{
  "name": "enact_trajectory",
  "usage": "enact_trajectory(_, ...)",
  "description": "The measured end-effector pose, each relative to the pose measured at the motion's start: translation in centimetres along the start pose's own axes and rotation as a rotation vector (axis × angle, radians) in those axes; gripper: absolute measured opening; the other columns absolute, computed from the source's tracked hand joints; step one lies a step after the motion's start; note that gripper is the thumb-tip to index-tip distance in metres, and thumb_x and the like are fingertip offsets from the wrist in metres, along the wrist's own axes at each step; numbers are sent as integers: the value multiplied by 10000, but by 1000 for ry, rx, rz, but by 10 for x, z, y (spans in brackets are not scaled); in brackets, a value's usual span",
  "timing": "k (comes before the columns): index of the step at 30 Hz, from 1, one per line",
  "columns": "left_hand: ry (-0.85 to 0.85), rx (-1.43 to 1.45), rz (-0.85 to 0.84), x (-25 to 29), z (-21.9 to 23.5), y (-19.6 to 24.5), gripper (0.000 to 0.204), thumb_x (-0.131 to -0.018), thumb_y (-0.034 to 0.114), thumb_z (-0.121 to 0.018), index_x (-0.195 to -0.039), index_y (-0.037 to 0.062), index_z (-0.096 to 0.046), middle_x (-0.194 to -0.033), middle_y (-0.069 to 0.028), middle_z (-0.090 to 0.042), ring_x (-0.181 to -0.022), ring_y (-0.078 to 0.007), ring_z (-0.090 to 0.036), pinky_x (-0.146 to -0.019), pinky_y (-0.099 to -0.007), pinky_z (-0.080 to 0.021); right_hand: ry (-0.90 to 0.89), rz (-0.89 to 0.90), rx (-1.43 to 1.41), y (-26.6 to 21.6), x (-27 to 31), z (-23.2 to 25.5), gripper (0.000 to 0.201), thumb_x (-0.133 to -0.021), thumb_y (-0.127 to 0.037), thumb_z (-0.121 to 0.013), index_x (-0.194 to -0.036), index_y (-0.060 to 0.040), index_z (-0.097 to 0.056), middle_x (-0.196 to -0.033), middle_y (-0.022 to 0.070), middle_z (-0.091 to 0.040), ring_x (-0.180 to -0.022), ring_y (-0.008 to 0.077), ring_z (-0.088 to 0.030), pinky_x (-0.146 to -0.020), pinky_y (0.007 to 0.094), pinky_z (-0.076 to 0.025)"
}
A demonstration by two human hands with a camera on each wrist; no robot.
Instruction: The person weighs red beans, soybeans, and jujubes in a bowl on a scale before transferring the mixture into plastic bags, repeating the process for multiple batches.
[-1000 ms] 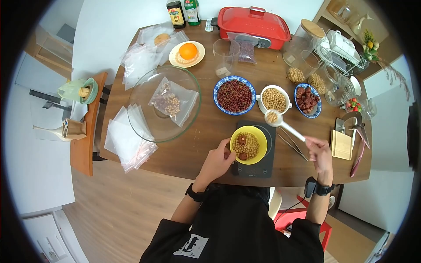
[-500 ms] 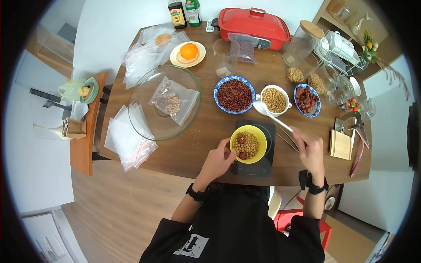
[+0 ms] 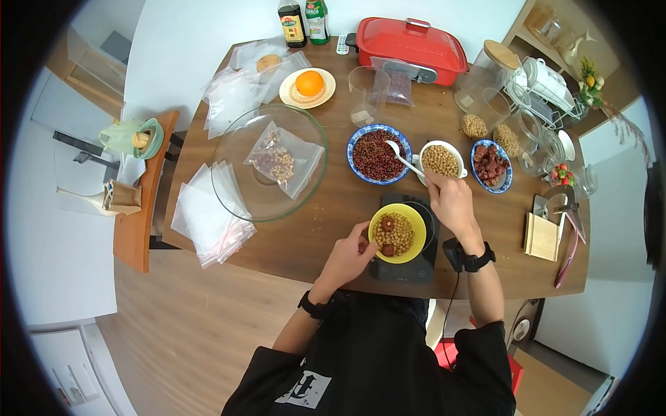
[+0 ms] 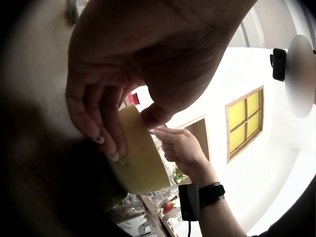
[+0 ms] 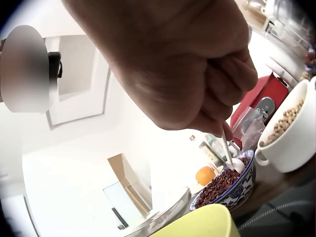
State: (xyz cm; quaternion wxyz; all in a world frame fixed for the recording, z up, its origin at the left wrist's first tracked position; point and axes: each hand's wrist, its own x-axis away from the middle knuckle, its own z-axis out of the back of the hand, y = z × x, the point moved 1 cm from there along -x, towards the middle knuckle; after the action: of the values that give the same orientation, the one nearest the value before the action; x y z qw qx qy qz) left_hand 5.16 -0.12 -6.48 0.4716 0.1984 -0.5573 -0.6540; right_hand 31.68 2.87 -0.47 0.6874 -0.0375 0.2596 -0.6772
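A: Head view. What is new?

B: Item one: spoon (image 3: 396,151), white, long-handled. Half a second ago its head is beside the cup (image 3: 440,143); now it is within the rim of the blue bowl (image 3: 380,182), at the red beans (image 3: 374,163).

A: Bearing on the work?

B: My reading: the scooping passes from the cup to the red beans. Item two: yellow bowl (image 3: 418,234), upright on the black hob (image 3: 399,272), at the table's near side. Contents: pale beans (image 3: 399,236), two brown lumps (image 3: 388,249); no red beans visible among them.

A: Hands?

B: Left hand (image 3: 345,259), at the yellow bowl's left side. Right hand (image 3: 451,203), on the spoon, just beside the cup.

A: Left wrist view.

B: Yellow bowl: plain, smooth-walled (contents out of sight from here). Left hand: grasping its wall between thumb and bent fingers.

A: Right wrist view.

B: Right hand: fingers curled in, grasping the spoon's handle. Spoon: slanting down into the blue bowl; whether its head sinks into the red beans or only meets them, I cannot tell. Yellow bowl: partly seen, nearest the camera, undecorated.
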Motion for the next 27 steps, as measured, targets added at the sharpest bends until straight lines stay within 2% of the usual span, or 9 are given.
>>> enact_trajectory(3, -8, 7, -2, -2, 0, -2, 496, -1025, 179, -632, -1461, -2, -480, -885, -168, -758, -824, -246, -783, -765, -355, -601, 46, -48, -196, 22, 6, -26, 188, -949, -107, -673, -1097, -79, -785, -777, 210, -694, -746, 394, -721, -654, 469, -551)
enact_trajectory(5, -9, 10, -5, -2, 0, -2, 497, -1026, 181, -631, -1462, -1, -478, -886, -170, -758, -824, -248, -783, -766, -355, -601, 28, -201, -461, 27, 8, -33, 220, -988, -133, -679, -1164, -57, -787, -689, 136, -681, -576, 265, -655, -584, 381, -499)
enact_trajectory(6, -9, 13, -8, -2, 0, -2, 497, -1027, 184, -631, -1463, 0, -477, -886, -171, -758, -825, -250, -782, -767, -355, -600, 28, -202, -460, 31, 9, -34, 220, -988, -133, -679, -1164, -57, -787, -689, 136, -681, -576, 265, -655, -584, 381, -499)
enact_trajectory(8, -10, 9, -12, -2, 1, -1, 499, -1027, 185, -630, -1464, 1, -476, -888, -172, -758, -825, -250, -782, -769, -356, -600, -156, -697, -908, 29, 7, -27, 215, -1021, -138, -666, -1150, -10, -780, -627, -30, -558, -488, 88, -445, -481, 277, -357)
enact_trajectory(9, -9, 4, -16, -2, 1, -1, 500, -1027, 186, -629, -1466, 3, -474, -889, -173, -758, -825, -250, -782, -770, -356, -599, -156, -698, -908, 27, 7, -24, 215, -1021, -138, -666, -1150, -10, -780, -627, -30, -558, -488, 88, -445, -481, 277, -357)
enact_trajectory(11, -10, 1, -18, -2, 1, -2, 501, -1027, 189, -629, -1466, 4, -474, -893, -174, -759, -827, -251, -782, -770, -358, -599, -167, -883, -1137, 26, 8, -19, 219, -1033, -113, -645, -1168, 17, -759, -652, -127, -405, -495, 9, -276, -450, 229, -205)
enact_trajectory(17, 2, 10, -25, -3, 1, -6, 487, -1028, 159, -619, -1465, 3, -468, -921, -179, -766, -827, -254, -783, -767, -355, -601, -197, -941, -1379, 30, 10, -5, 237, -1031, -109, -644, -1192, 45, -724, -640, -134, -314, -490, 4, -224, -441, 226, -163)
enact_trajectory(24, 32, 38, -26, -3, 6, 0, 457, -1030, 130, -610, -1442, -15, -473, -912, -171, -768, -819, -238, -781, -760, -357, -609, -172, -921, -1398, 28, 24, 30, 290, -1046, -127, -628, -1259, 62, -682, -640, -136, -304, -492, -1, -227, -442, 218, -161)
enact_trajectory(27, 51, 36, -24, -4, 7, -2, 455, -1029, 135, -614, -1431, -24, -476, -891, -164, -765, -813, -235, -780, -757, -354, -609, -275, -863, -1405, 25, 43, 54, 279, -1029, -114, -661, -1242, 64, -697, -640, -130, -330, -493, 1, -245, -447, 212, -168)
